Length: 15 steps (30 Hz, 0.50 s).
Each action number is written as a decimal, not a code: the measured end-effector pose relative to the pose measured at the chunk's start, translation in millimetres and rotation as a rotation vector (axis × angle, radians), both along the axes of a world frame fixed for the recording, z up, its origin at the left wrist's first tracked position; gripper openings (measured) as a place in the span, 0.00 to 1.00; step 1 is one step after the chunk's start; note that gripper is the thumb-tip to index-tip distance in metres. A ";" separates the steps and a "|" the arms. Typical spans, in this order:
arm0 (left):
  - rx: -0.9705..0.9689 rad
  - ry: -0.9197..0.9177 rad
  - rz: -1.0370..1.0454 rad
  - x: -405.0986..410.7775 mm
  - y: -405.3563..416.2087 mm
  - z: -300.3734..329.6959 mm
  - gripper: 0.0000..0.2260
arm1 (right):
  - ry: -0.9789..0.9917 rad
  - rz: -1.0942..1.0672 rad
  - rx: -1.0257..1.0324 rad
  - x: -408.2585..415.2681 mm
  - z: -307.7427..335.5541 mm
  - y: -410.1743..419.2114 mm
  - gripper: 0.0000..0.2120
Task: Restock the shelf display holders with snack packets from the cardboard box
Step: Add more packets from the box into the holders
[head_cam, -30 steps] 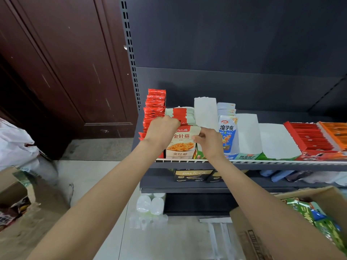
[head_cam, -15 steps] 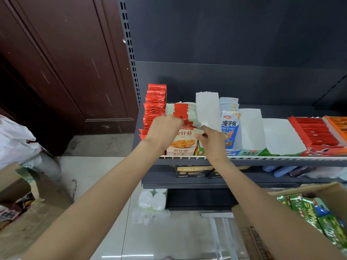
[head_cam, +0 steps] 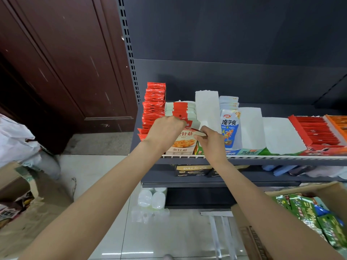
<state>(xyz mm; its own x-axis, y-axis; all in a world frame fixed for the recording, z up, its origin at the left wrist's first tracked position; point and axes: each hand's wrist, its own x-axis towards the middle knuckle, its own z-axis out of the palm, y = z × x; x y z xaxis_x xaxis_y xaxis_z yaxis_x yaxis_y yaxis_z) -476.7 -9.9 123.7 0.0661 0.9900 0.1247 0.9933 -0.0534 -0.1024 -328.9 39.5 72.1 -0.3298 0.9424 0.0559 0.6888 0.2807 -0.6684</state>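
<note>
At lower right, cardboard box [head_cam: 249, 231] holding green snack packets [head_cam: 308, 212]. Farther up, at shelf [head_cam: 262, 160] front: left hand [head_cam: 165, 133] curled over top of enoki packet [head_cam: 185, 142] in display holder; right hand [head_cam: 211, 140] pinching same packet's upper right corner. Behind, red packets [head_cam: 154, 106] stacked.

Two hands: left hand [head_cam: 165, 132], right hand [head_cam: 211, 141]. Three empty white display holders [head_cam: 206, 107], [head_cam: 250, 126], [head_cam: 281, 136]. One cardboard box [head_cam: 249, 233] of green snack packets [head_cam: 309, 209]. One red packet stack [head_cam: 155, 104]. Two boxes of red and orange sticks [head_cam: 317, 130].
</note>
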 end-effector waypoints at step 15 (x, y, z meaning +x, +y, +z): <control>-0.074 0.080 -0.034 2.4 7.4 -10.3 0.15 | -0.035 -0.007 -0.098 -9.5 -15.6 0.8 0.15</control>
